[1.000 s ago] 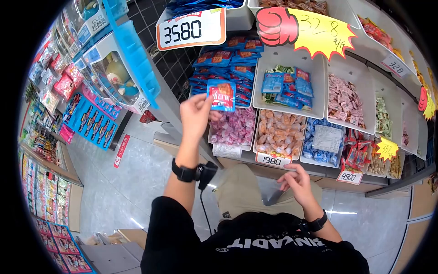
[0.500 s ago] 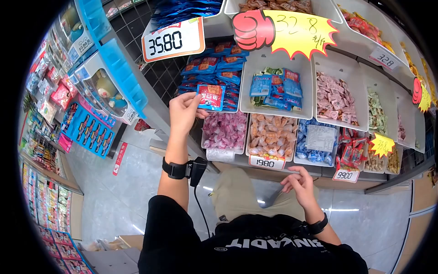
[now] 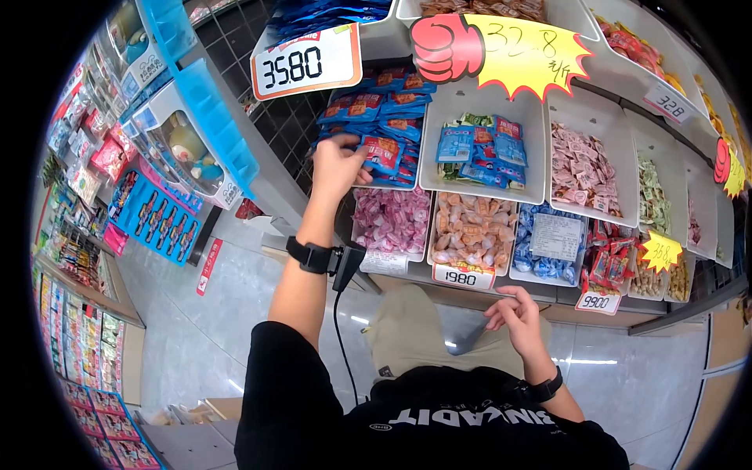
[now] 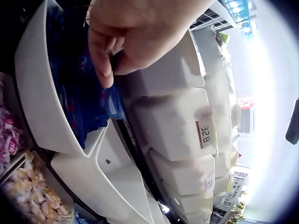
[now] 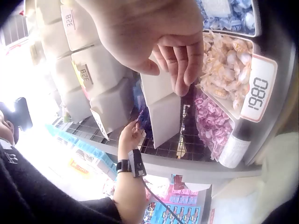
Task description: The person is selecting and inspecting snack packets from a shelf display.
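Left hand left of centre in head view, thumb and fingers clamped on the left edge of one blue-and-red snack packet, printed face showing

Packet sits over the lower part of the blue packet stack, upper centre-left; can't tell if it touches the stack

Left wrist view, top of frame: thumb and fingertips close together above dark blue packets in a white bin; held packet hard to make out there

Right hand lower right of centre in head view, in front of the shelf edge; fingers loosely bent, thumb apart from the fingertips in right wrist view

Around the left hand in head view: pink-wrapped candies just below the stack, orange-wrapped candies right of those, then blue-wrapped candies with a white label on top

Bin of mixed blue and green packets right of the stack, pink packets further right

35.80 price sign upper left of centre, yellow starburst sign at top, right of centre; 1980 price tag under the orange-wrapped candies
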A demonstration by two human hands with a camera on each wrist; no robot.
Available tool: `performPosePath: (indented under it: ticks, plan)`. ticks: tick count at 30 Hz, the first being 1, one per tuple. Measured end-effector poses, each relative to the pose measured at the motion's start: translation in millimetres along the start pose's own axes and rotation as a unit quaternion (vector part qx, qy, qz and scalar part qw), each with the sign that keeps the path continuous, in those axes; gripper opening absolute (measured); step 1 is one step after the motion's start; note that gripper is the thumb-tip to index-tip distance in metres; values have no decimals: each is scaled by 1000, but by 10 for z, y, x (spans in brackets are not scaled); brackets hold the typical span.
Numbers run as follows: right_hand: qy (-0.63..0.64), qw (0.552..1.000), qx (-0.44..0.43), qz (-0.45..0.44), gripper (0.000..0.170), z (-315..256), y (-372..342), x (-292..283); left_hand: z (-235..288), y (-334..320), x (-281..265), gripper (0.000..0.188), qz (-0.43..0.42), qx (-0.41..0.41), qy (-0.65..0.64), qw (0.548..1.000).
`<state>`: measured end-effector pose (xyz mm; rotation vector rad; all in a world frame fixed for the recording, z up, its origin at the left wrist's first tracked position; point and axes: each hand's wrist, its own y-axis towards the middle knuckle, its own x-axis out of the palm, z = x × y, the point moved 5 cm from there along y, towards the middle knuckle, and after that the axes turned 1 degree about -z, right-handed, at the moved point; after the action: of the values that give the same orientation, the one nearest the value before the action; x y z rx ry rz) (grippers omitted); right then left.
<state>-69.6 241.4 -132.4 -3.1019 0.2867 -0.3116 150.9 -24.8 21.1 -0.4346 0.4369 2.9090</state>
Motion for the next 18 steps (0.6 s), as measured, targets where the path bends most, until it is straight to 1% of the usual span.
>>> performPosePath:
  ticks: [2, 4, 6, 7, 8, 10, 11, 13, 14, 16, 17, 18]
  plan:
    - [-5, 1000, -1, 1, 21, -15, 2, 1, 78, 77, 31, 28, -11, 30, 21, 999]
    - [-4, 1000, -1, 6, 20, -21, -2, -3, 111, 174, 60, 26, -19, 31, 40, 999]
    - [-5, 1000, -3, 5, 20, -11, -3, -10, 147, 245, 116, 21, -43, -10, 74, 996]
    - [-4, 1000, -4, 5, 20, -5, -5, -12, 170, 274, 126, 16, -29, -31, 101, 994]
    - [-5, 1000, -4, 5, 20, -3, -7, -11, 186, 293, 125, 16, -28, -31, 99, 994]
    - [-3, 1000, -6, 6, 20, -10, -10, -20, 196, 312, 148, 15, -45, -33, 171, 984]
    - [-5, 1000, -7, 7, 20, -13, -13, -36, 196, 309, 154, 15, -45, -32, 168, 984]
    - [0, 1000, -10, 8, 19, -9, -19, -54, 213, 300, 179, 15, -66, 3, 254, 965]
    - [0, 1000, -10, 9, 19, 0, -19, -62, 209, 308, 186, 15, -67, 3, 255, 965]
    - [6, 1000, 1, 13, 19, 32, -17, -75, 211, 309, 223, 24, -108, 35, 235, 965]
    - [6, 1000, 2, 12, 19, 41, -15, -67, 196, 303, 203, 24, -107, 33, 235, 965]
    - [7, 1000, 4, 9, 19, 47, -6, -58, 191, 293, 224, 28, -152, 48, 219, 963]
